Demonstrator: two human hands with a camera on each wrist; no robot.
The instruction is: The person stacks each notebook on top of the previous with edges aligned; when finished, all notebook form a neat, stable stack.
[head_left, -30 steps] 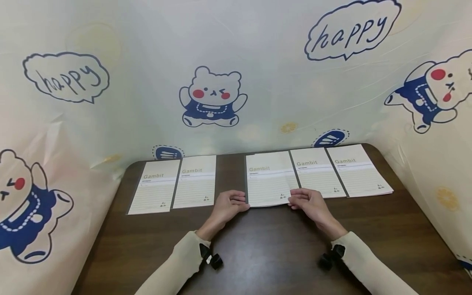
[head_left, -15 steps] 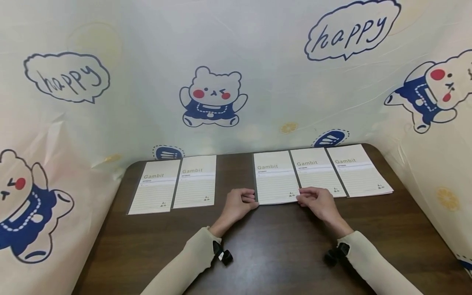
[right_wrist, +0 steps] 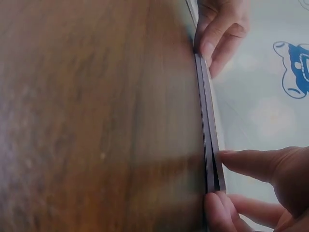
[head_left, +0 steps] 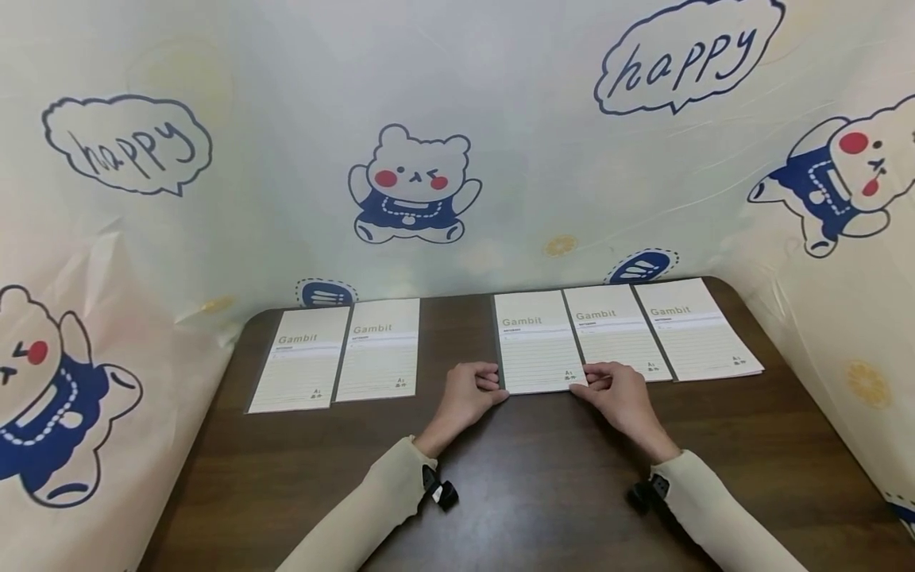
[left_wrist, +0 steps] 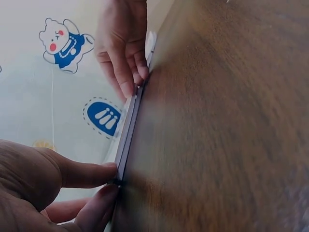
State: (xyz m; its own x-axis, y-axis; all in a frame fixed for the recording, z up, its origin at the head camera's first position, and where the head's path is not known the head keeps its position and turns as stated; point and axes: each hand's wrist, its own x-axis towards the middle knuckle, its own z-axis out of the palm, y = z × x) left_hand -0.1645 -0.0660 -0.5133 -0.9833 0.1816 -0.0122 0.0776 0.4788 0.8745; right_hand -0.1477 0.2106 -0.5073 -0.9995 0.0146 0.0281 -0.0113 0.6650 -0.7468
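Two cream Gambit notebooks (head_left: 539, 349) lie stacked near the middle of the row, the upper one covering the lower. My left hand (head_left: 468, 397) pinches the front left corner, thumb at the near edge. At the front right corner my right hand (head_left: 618, 397) pinches likewise, its fingers overlapping the neighbouring notebook (head_left: 613, 322). The left wrist view looks along the stacked notebooks' front edge (left_wrist: 129, 130), between the near thumb and the other hand. Two layers of that edge (right_wrist: 207, 116) show in the right wrist view, with a thin dark gap between them.
Another notebook (head_left: 693, 330) lies at the far right. Two more, an outer notebook (head_left: 296, 361) and an inner notebook (head_left: 379, 349), lie at the left on the brown wooden table (head_left: 500, 477). A printed curtain (head_left: 286, 159) hangs behind the table.
Both hands have moved right, sliding the upper notebook over until it lines up with the lower one. The lower one's exposed strip at the right is now covered. The other notebooks stayed put.
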